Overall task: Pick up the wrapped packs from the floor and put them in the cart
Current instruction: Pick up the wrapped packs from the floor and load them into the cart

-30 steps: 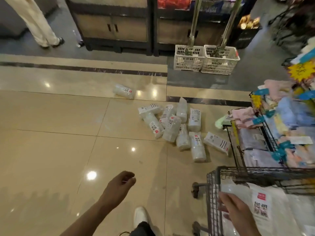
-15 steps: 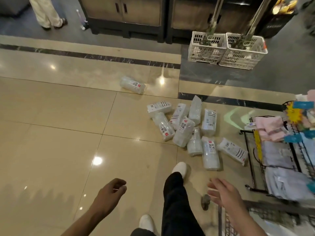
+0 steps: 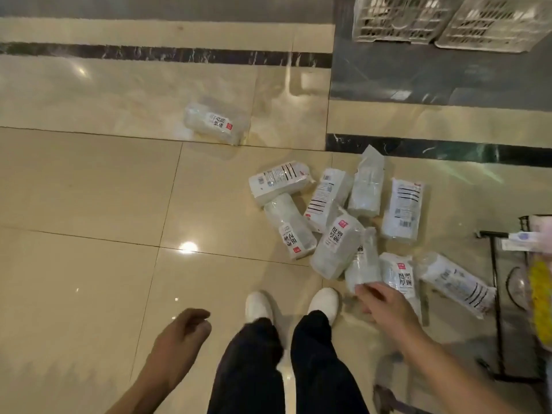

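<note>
Wrapped packs [image 3: 337, 231] heaped on floor [image 3: 89, 189] centre-right, look light, crinkly, slippery film, so I'd grab mid-body; right hand [image 3: 385, 303] spread above nearest pack, left hand [image 3: 182, 336] loosely curled, empty.

- The right hand [image 3: 385, 306] left the cart and now reaches down, its fingertips [image 3: 363, 289] just at the near end of a pack [image 3: 363, 264] in the pile.
- Both shoes [image 3: 258, 304] now stand side by side, just left of those fingertips.
- The cart is gone from view.
</note>
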`<state>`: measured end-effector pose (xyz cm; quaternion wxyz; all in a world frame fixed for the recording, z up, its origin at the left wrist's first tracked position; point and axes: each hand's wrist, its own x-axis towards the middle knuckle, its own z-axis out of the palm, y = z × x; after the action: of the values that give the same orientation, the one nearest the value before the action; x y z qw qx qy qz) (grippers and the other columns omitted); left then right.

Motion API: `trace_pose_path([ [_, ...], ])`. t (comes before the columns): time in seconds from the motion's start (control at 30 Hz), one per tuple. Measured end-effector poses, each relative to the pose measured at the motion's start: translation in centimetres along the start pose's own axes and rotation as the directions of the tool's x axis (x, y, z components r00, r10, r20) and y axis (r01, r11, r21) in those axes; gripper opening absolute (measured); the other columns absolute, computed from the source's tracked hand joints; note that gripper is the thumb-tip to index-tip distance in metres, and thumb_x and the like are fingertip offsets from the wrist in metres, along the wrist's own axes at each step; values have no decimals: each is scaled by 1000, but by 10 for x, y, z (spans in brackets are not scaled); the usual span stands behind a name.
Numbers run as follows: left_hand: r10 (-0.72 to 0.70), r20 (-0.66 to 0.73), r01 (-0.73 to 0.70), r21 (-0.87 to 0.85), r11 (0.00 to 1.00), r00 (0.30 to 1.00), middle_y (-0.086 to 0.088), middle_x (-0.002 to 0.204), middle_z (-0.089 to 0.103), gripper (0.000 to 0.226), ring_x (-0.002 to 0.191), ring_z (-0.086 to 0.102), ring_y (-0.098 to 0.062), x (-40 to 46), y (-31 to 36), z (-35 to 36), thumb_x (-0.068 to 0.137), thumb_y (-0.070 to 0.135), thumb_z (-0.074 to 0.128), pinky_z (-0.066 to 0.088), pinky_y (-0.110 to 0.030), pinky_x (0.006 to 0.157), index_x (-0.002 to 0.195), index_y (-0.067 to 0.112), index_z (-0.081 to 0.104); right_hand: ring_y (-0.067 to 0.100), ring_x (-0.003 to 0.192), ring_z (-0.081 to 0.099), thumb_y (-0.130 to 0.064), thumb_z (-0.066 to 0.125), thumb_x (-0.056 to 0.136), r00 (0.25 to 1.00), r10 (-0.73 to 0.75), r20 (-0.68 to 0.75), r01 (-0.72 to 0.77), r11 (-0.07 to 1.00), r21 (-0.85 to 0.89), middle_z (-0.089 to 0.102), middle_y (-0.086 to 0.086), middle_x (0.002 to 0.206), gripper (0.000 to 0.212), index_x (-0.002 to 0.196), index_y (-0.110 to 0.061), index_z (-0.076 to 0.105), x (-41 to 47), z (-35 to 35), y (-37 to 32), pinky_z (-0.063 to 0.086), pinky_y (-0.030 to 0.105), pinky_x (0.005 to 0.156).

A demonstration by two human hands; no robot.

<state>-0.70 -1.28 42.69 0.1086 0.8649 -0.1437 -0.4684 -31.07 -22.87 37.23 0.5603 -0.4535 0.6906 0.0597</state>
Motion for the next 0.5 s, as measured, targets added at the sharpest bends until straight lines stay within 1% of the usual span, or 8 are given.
trace_pose_path([
  [0.1, 75, 58, -77, 27, 997, 995, 9, 113, 67, 22, 107, 64, -15, 117, 47, 51, 101, 30, 63, 49, -34, 95, 123, 29, 62, 19, 102, 67, -50, 70, 92, 997, 71, 3, -71, 997, -38, 70, -3, 118, 41, 125, -26, 65, 91, 24, 10, 50, 30, 76],
  [0.13, 66, 68, -67, 17, 998, 995, 9, 114, 66, 27, 107, 64, -16, 161, 59, 73, 100, 34, 65, 49, -34, 94, 126, 29, 60, 19, 110, 63, -51, 71, 92, 994, 107, 3, -107, 994, -28, 63, -2, 128, 54, 137, -25, 57, 123, 34, 17, 48, 29, 79],
  [0.2, 4, 95, -2, -22, 1000, 995, 5, 124, 65, 47, 111, 63, -22, 247, 78, 123, 94, 45, 69, 51, -40, 100, 135, 29, 55, 25, 128, 56, -55, 79, 83, 986, 164, -22, -163, 986, 40, 53, 5, 145, 84, 151, -23, 43, 190, 57, 38, 46, 35, 98],
  [0.27, -96, 134, 108, -84, 991, 986, -7, 144, 58, 78, 125, 60, -32, 325, 83, 177, 87, 53, 75, 50, -48, 110, 151, 23, 43, 28, 134, 55, -66, 89, 62, 980, 191, -57, -182, 975, 128, 53, 5, 149, 118, 157, -21, 36, 259, 84, 64, 45, 40, 109],
  [0.33, -182, 147, 201, -130, 971, 972, -17, 159, 42, 110, 136, 52, -39, 390, 83, 228, 80, 60, 81, 48, -54, 112, 163, 16, 23, 29, 132, 56, -60, 95, 55, 972, 204, -115, -182, 967, 178, 55, 1, 144, 128, 158, -18, 31, 318, 111, 82, 46, 40, 108],
  [0.37, -202, 145, 224, -157, 962, 969, -19, 162, 36, 123, 139, 48, -42, 417, 83, 251, 75, 63, 84, 48, -57, 112, 165, 16, 15, 31, 133, 55, -57, 97, 54, 965, 211, -159, -175, 962, 211, 55, 4, 146, 132, 158, -16, 28, 342, 124, 88, 46, 43, 109],
  [0.43, -235, 128, 262, -264, 928, 963, -18, 163, 32, 139, 143, 43, -43, 460, 87, 292, 61, 65, 91, 45, -58, 113, 165, 26, 9, 34, 139, 50, -65, 95, 43, 933, 222, -282, -146, 953, 267, 50, 12, 152, 146, 161, -18, 22, 378, 144, 95, 43, 51, 115],
  [0.5, -232, 66, 240, -374, 896, 970, -17, 160, 36, 151, 140, 46, -43, 490, 91, 322, 42, 70, 93, 46, -58, 112, 162, 34, 9, 35, 146, 39, -60, 97, 47, 893, 192, -408, -88, 961, 262, 40, 15, 159, 147, 163, -18, 18, 399, 161, 101, 35, 54, 120],
])
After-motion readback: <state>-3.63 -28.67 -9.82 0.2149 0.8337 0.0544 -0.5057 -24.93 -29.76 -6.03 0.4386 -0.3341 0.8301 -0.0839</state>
